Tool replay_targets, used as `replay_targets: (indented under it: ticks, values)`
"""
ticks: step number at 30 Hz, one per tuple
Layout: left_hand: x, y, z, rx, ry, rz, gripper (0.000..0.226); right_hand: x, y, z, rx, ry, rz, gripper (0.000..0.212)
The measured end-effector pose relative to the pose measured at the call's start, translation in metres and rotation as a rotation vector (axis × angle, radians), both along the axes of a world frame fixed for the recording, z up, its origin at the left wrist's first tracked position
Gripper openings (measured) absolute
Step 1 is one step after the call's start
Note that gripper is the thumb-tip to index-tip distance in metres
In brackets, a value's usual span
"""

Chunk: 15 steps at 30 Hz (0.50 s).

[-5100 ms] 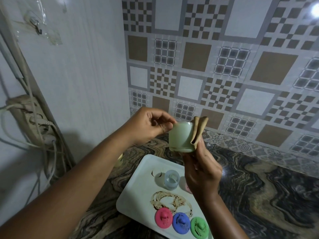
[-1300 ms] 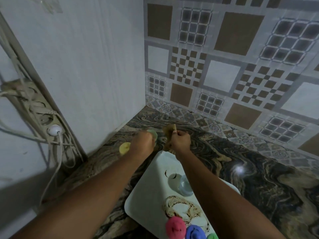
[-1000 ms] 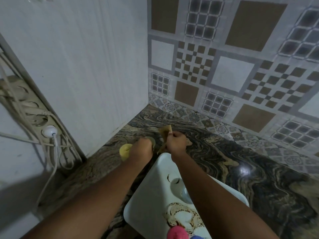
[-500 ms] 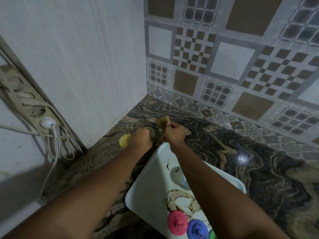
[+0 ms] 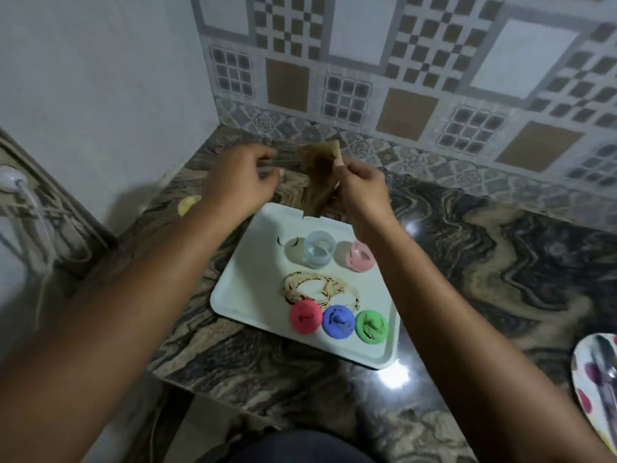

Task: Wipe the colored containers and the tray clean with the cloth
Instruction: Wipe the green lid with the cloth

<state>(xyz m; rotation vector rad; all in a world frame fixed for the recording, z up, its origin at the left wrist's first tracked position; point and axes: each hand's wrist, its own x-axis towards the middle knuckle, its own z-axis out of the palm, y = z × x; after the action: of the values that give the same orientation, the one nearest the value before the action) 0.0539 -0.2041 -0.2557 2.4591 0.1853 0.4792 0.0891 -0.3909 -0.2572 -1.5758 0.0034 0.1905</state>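
A white tray [image 5: 240, 289] lies on the marbled counter with a brown smear [image 5: 320, 290] in its middle. On its far part stand a pale blue container [image 5: 319, 250] and a pink container [image 5: 360, 256]. Along its near edge sit a red lid [image 5: 305, 316], a blue lid [image 5: 338, 321] and a green lid [image 5: 371, 327]. My right hand [image 5: 362, 187] hovers above the tray's far edge and pinches a crumpled brown cloth [image 5: 319, 177]. My left hand [image 5: 238, 182] hangs beside it over the counter, fingers loosely curled, holding nothing. No green container shows.
A yellow round piece [image 5: 188, 204] lies on the counter by my left wrist. The white wall and a power strip with cables [image 5: 20, 188] close off the left; the tiled wall stands behind. A dotted plate [image 5: 594, 382] with a spoon sits at the right edge.
The left hand has let go of the green container and lifted away with nothing in it. The right hand still holds the cloth. The view tilted down, showing the whole tray.
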Motion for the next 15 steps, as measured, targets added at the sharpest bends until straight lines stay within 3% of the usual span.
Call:
replay_targets:
  ticks: [7, 15]
  values:
    - [-0.050, -0.070, -0.014, -0.092, 0.028, -0.126, 0.029, -0.084, -0.101, -0.013, 0.071, -0.017, -0.081, 0.027]
    - [-0.090, -0.146, -0.102, 0.098, 0.310, -0.416, 0.024, -0.137, -0.158, -0.098, -0.189, 0.063, -0.241, 0.027]
